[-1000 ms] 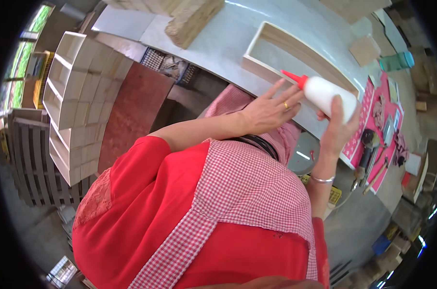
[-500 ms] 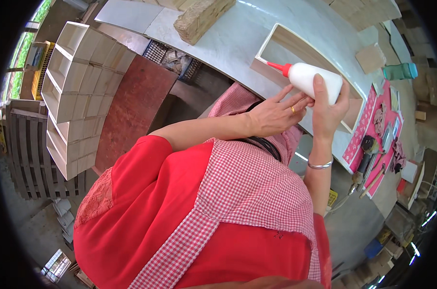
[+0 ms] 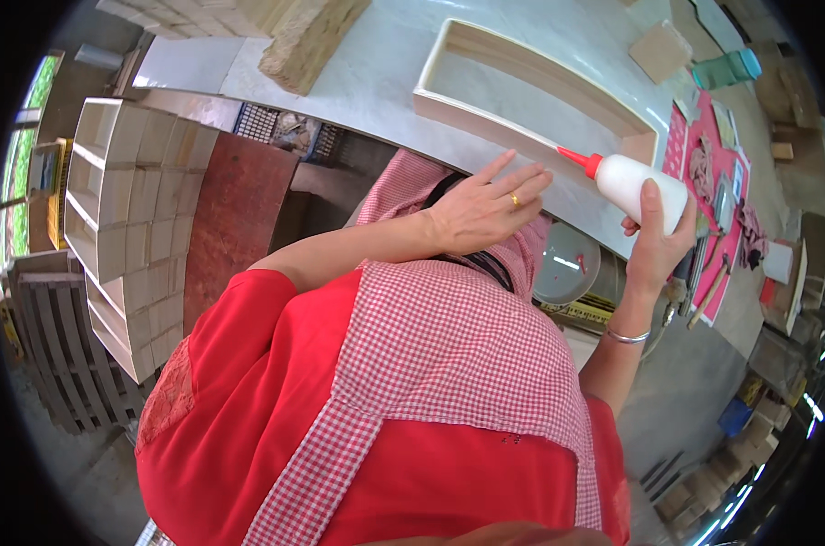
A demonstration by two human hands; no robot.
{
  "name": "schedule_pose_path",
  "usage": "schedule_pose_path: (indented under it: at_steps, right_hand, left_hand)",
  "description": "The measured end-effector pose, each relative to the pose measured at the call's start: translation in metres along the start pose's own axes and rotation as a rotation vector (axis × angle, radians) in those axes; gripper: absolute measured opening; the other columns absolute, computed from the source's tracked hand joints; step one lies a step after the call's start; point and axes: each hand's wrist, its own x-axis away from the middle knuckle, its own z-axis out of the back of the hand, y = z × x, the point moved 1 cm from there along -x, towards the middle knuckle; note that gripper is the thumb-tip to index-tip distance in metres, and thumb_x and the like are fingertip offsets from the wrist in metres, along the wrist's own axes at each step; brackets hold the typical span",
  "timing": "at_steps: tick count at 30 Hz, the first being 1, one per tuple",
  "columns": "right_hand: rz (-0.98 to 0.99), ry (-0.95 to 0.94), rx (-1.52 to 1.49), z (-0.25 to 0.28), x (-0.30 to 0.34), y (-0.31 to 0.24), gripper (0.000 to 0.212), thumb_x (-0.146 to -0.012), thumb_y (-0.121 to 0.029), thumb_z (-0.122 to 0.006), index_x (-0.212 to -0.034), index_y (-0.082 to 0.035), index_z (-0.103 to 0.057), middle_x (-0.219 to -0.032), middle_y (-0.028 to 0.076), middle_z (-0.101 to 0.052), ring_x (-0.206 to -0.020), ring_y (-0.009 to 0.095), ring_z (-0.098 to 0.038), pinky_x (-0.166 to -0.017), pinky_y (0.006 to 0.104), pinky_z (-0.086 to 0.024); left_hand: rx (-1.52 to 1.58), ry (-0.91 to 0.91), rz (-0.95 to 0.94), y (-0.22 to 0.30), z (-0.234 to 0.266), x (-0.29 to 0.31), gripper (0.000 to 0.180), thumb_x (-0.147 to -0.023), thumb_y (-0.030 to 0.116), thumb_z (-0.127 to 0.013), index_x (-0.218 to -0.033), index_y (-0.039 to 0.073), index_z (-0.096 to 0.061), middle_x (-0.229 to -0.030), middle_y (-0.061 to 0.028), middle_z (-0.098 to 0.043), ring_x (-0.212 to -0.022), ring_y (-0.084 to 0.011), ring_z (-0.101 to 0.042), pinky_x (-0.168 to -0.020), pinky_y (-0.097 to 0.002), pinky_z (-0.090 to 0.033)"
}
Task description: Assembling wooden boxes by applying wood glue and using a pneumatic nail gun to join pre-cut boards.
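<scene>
My right hand [image 3: 660, 241] is wrapped round a white squeeze bottle [image 3: 642, 189] with a red nozzle. The bottle tilts, its tip pointing left to the near wall of a pale wooden frame [image 3: 485, 127]. That frame is long and rectangular, lying on the light table, whose surface shows through its middle. Just in front of the near wall is my left hand [image 3: 487, 207], palm down, fingers stretched out and holding nothing. A gold ring sits on one of its fingers. Whether those fingertips touch the frame I cannot tell.
Stacked wooden boxes [image 3: 144, 200] stand at the left beside a reddish-brown board [image 3: 239, 205]. A rough wooden block [image 3: 308, 45] lies on the table's far left. To the right are a teal bottle [image 3: 726, 68] and tools on a pink cloth [image 3: 708, 282].
My right hand has moved the bottle right and away from my left hand, lowering it. The fingers of my left hand no longer overlap the bottle. The view has shifted somewhat.
</scene>
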Motion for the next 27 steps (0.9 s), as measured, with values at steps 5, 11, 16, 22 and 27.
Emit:
schedule_pose_path:
  at_steps: [5, 11, 16, 22, 27]
  right_hand:
    - [-0.026, 0.114, 0.014, 0.042, 0.001, 0.013, 0.039, -0.088, -0.027, -0.077, -0.108, 0.0, -0.056, -0.085, 0.008, -0.063, -0.052, 0.01, -0.056, -0.043, 0.0218, -0.043]
    - [-0.013, 0.214, 0.086, 0.076, 0.005, 0.018, 0.039, -0.089, -0.027, -0.076, -0.109, 0.0, -0.057, -0.085, 0.008, -0.063, -0.057, 0.012, -0.057, -0.044, 0.0232, -0.041]
    - [-0.047, 0.271, 0.103, 0.1, 0.004, 0.028, 0.037, -0.089, -0.026, -0.076, -0.107, 0.0, -0.057, -0.086, 0.009, -0.064, -0.054, 0.011, -0.056, -0.043, 0.0226, -0.041]
    - [-0.092, 0.285, 0.05, 0.112, -0.001, 0.033, 0.035, -0.089, -0.023, -0.075, -0.106, 0.001, -0.057, -0.09, 0.01, -0.065, -0.061, 0.012, -0.06, -0.046, 0.0232, -0.045]
    - [-0.088, 0.433, 0.021, 0.119, -0.01, 0.067, 0.051, -0.09, -0.026, -0.074, -0.124, 0.004, -0.051, -0.091, 0.009, -0.063, -0.064, 0.012, -0.058, -0.049, 0.0233, -0.044]
  left_hand:
    - [0.028, -0.004, -0.02, 0.004, -0.001, -0.004, 0.03, -0.085, 0.017, -0.061, -0.113, 0.007, -0.063, -0.142, -0.0124, -0.047, -0.138, -0.0268, -0.042, -0.116, -0.0525, -0.03]
    - [0.024, -0.033, -0.005, 0.005, -0.004, -0.005, 0.03, -0.082, 0.016, -0.065, -0.111, 0.008, -0.062, -0.138, -0.0122, -0.049, -0.136, -0.0275, -0.043, -0.115, -0.0533, -0.03]
    - [0.041, -0.056, 0.003, 0.005, -0.007, -0.007, 0.033, -0.08, 0.013, -0.067, -0.112, 0.008, -0.061, -0.137, -0.0128, -0.048, -0.135, -0.028, -0.044, -0.115, -0.0541, -0.03]
    - [0.071, -0.088, 0.018, 0.002, -0.009, -0.011, 0.033, -0.08, 0.013, -0.068, -0.112, 0.008, -0.061, -0.138, -0.0136, -0.047, -0.134, -0.0288, -0.044, -0.115, -0.0544, -0.03]
    - [0.128, -0.092, 0.045, 0.0, -0.003, -0.011, 0.03, -0.082, 0.014, -0.066, -0.11, 0.005, -0.061, -0.133, -0.0153, -0.05, -0.132, -0.0303, -0.046, -0.113, -0.0534, -0.033]
